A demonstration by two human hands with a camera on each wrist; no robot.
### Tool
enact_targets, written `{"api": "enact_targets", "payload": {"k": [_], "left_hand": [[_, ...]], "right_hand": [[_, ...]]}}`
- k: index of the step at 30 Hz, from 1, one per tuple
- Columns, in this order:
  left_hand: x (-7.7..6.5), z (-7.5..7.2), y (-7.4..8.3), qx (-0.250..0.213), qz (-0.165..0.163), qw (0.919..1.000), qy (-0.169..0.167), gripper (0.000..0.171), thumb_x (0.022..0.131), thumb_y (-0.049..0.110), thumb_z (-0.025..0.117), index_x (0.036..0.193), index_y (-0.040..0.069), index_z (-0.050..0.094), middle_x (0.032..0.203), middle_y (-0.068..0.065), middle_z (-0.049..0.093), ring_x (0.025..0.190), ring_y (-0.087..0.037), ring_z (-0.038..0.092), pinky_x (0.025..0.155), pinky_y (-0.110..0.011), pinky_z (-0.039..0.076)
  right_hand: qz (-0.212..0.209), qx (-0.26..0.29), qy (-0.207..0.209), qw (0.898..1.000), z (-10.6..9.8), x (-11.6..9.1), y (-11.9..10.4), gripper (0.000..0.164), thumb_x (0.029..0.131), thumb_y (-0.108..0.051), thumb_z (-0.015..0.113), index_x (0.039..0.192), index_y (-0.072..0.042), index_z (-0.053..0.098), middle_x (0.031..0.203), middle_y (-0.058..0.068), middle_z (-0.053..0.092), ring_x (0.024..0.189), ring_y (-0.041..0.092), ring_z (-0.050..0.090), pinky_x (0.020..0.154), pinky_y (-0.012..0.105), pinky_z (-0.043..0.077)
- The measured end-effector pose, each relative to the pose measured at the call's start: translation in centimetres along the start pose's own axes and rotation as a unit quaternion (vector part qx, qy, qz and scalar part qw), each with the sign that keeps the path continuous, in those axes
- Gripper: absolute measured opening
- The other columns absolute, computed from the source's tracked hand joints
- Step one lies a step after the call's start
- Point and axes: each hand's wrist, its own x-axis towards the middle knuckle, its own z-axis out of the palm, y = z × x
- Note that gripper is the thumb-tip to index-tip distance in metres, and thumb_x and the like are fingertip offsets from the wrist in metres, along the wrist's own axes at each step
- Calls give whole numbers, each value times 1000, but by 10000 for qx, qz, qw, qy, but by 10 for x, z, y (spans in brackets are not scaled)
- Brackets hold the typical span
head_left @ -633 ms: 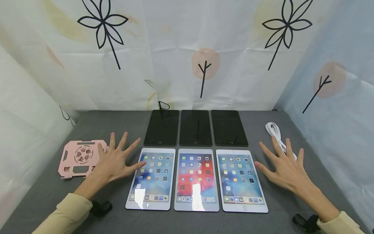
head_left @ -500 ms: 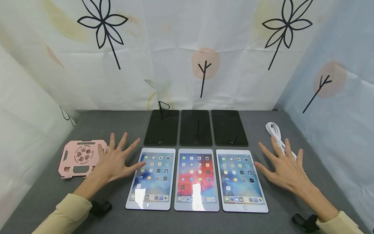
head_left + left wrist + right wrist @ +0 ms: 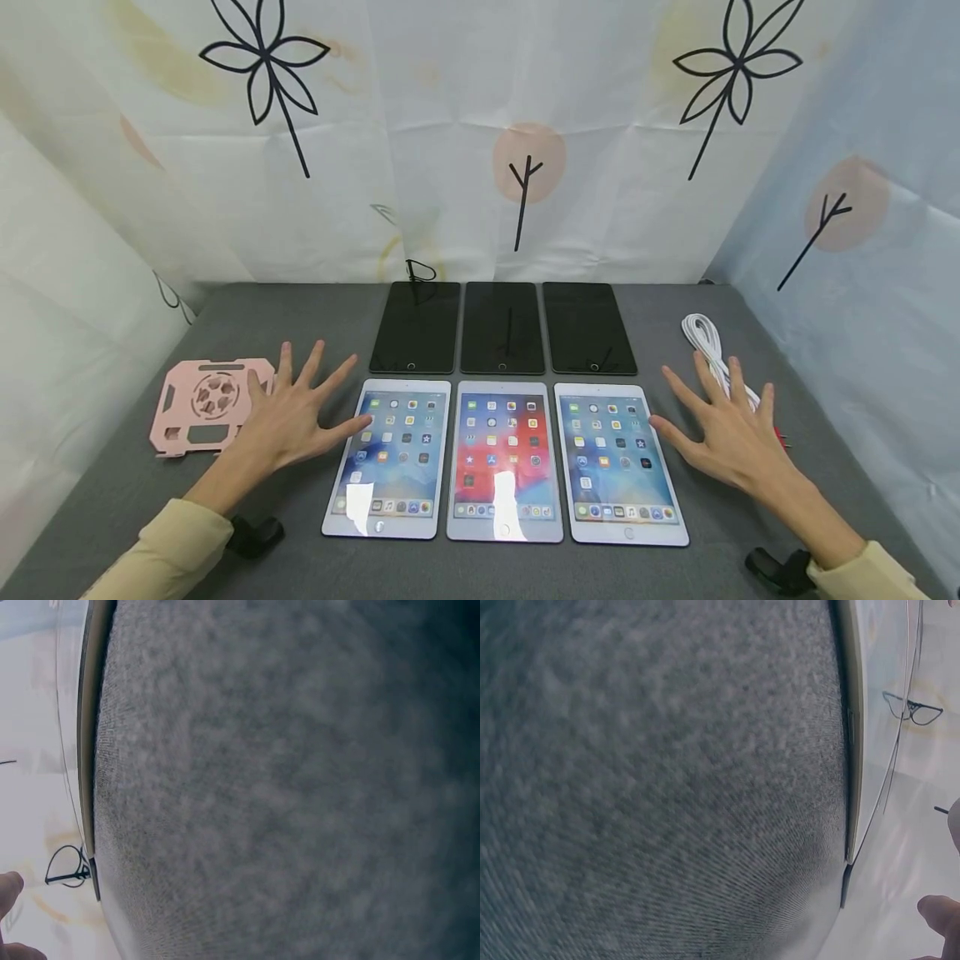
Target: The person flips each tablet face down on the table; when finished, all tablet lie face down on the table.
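My left hand (image 3: 288,418) is spread with straight fingers between a pink plate with cutouts (image 3: 212,406) and the left white tablet (image 3: 388,458). Its thumb overlaps that tablet's left edge; the little finger overlaps the plate's right side. On the other side, my right hand (image 3: 729,433) is spread as well, its thumb right at the edge of the right white tablet (image 3: 621,463). Part of a coiled white cable (image 3: 703,336) is hidden behind its fingers. Between them lies the middle white tablet (image 3: 505,461), its screen lit like the other two. Neither hand holds anything.
Three dark-screened tablets lie in a row behind the white ones: left (image 3: 415,327), middle (image 3: 502,327) and right (image 3: 589,327). A small red item (image 3: 782,437) shows beside my right hand. Patterned white curtain (image 3: 450,192) borders the grey table (image 3: 450,571).
Both hands have shifted very slightly to the left, fingers still spread. More of the red item now shows beside the right hand. The tablets have not moved.
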Motion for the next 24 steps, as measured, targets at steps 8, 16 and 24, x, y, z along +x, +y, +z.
{"api": "enact_targets", "payload": {"k": [8, 16, 24], "left_hand": [[1, -3, 8, 3, 152, 9999, -35, 95, 83, 78, 59, 161, 32, 31, 168, -26, 21, 150, -64, 9, 101, -92, 11], [14, -7, 24, 22, 259, 9995, -174, 95, 85, 80, 54, 162, 33, 27, 169, -25, 19, 151, -64, 9, 104, -91, 8], [34, -9, 52, -139, 415, 9988, -227, 94, 86, 78, 55, 163, 33, 25, 169, -23, 19, 152, -62, 11, 107, -88, 9]], "right_hand": [[117, 64, -148, 9998, 2, 3, -8, 81, 92, -62, 61, 157, -20, 40, 165, 30, 25, 150, 64, 7, 105, 89, 7], [-71, 245, -173, 9995, 6, 16, -21, 79, 92, -62, 61, 156, -19, 43, 165, 29, 27, 149, 64, 14, 106, 89, 10], [-53, 353, -392, 9986, 9, 32, -33, 79, 93, -59, 61, 157, -19, 41, 165, 30, 24, 149, 65, 14, 108, 88, 9]]}}
